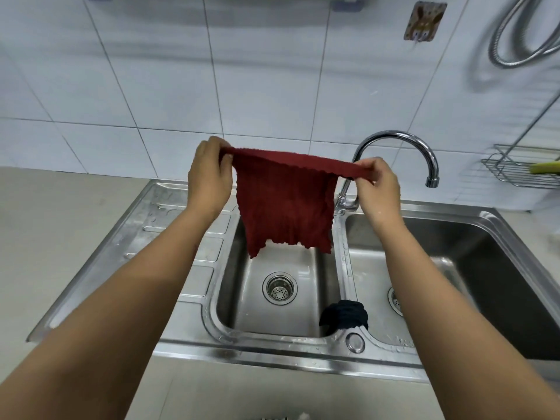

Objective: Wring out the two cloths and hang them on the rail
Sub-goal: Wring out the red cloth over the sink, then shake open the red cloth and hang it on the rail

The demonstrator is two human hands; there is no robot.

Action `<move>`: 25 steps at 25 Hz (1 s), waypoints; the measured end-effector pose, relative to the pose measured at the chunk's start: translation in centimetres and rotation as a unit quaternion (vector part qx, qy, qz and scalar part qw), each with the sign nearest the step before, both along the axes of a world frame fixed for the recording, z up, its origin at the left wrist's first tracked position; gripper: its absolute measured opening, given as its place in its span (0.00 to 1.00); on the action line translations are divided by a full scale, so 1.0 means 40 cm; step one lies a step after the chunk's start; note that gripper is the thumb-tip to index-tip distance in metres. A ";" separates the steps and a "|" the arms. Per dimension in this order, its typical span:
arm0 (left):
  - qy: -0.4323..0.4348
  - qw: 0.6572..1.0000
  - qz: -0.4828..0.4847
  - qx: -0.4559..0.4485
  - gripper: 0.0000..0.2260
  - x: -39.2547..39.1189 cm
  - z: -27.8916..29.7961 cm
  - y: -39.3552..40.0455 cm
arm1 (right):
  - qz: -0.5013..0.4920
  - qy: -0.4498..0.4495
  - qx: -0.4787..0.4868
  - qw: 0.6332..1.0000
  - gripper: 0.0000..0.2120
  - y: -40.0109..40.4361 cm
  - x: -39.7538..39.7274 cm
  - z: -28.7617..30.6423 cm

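A dark red cloth (pixel 283 204) hangs spread out over the left sink basin (pixel 257 316). My left hand (pixel 209 177) pinches its top left corner and my right hand (pixel 377 186) pinches its top right corner, so its upper edge is stretched between them. A second, black cloth (pixel 344 315) lies bunched on the divider between the two basins, near the front. At the very top of the view a blurred rail or shelf edge (pixel 121 1) runs along the tiled wall.
A chrome gooseneck tap (pixel 403 140) stands behind the divider, its spout over the right basin (pixel 497 268). A wire rack (pixel 521 171) hangs on the right wall, with a shower hose (pixel 521 40) above it. The drainboard (pixel 169 225) lies to the left.
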State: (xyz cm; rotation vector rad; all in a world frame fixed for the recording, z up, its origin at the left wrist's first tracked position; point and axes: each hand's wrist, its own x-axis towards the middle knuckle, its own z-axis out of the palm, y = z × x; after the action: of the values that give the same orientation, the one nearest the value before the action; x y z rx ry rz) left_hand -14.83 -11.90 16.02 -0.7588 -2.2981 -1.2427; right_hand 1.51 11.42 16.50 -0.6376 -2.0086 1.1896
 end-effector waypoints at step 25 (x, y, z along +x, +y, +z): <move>-0.289 0.953 0.043 0.078 0.06 0.040 -0.036 0.003 | -0.084 -0.198 0.132 0.968 0.03 -0.006 -0.004 -0.028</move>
State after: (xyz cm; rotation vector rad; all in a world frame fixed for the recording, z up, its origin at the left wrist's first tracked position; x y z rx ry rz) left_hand -13.22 -11.78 14.59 -0.2504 -2.5895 -1.7576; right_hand 1.37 11.19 15.37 -0.9431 -2.3347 0.7167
